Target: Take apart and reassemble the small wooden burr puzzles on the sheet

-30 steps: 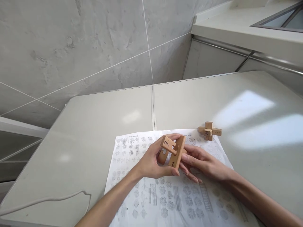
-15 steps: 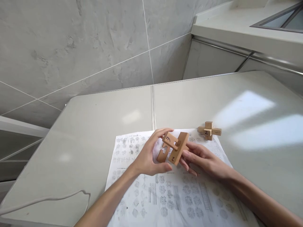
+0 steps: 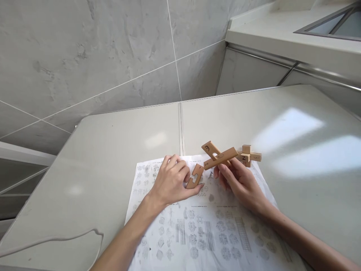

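Note:
My left hand (image 3: 170, 180) pinches one flat notched wooden piece (image 3: 195, 176), which rests on the printed paper sheet (image 3: 203, 226). Just to the right, my right hand (image 3: 238, 180) holds up two crossed flat wooden pieces (image 3: 218, 154), marked with handwritten numbers, a little above the sheet. A small assembled wooden cross puzzle (image 3: 249, 155) sits on the table beyond my right hand, partly behind the raised pieces.
The grey table (image 3: 118, 143) has a seam down its middle and stands against a tiled wall. A white cable (image 3: 50, 239) lies along the near left edge. A counter ledge (image 3: 282, 41) runs at the upper right.
The three interlocked pieces came apart. My left hand drew one piece down onto the paper, while my right hand lifted the other two, still crossed, up and to the right.

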Available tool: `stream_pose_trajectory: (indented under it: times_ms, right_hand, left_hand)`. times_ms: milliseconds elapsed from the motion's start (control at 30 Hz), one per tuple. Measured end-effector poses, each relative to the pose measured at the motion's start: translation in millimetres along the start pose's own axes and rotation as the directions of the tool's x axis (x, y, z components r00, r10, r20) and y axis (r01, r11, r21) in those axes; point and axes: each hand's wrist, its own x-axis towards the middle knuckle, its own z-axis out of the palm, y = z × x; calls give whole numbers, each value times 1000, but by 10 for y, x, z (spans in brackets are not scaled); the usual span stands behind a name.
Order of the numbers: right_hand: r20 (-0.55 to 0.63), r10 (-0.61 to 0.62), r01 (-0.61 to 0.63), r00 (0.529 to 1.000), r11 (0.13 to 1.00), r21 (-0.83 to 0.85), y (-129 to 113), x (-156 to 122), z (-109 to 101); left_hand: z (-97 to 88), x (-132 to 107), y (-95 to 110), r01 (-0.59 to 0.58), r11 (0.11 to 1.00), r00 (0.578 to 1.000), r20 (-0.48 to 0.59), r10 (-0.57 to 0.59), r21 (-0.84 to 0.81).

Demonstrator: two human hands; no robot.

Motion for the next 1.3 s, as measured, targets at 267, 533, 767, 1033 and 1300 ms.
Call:
stream_pose_trajectory:
  times_ms: [267,533,767,1033,1300]
  right_hand:
    - [-55,-4,1,998,999,-48,2,5,-13]
    - [-41,-42,39,998,996,-84,-10,-9,5]
    - [152,-115,145,982,968,-204,-21,-30,4]
    - [428,-130,294,894,892,-343,-32,-109,64]
    - [523,-258,488,813,792,-368,-74,-164,167]
  left_hand:
    - [-18,-11,-11,7,1000,1000,-25,-7,24]
    - [-170,35,-86,402,770,848,-115,-517,-495]
    - [-337,51,-164,242,320,844,36,-535,-916]
    - [-361,4,-58,286,253,931,204,-304,-924]
    - [-423,-11,45,398,228,916,372,-148,-889]
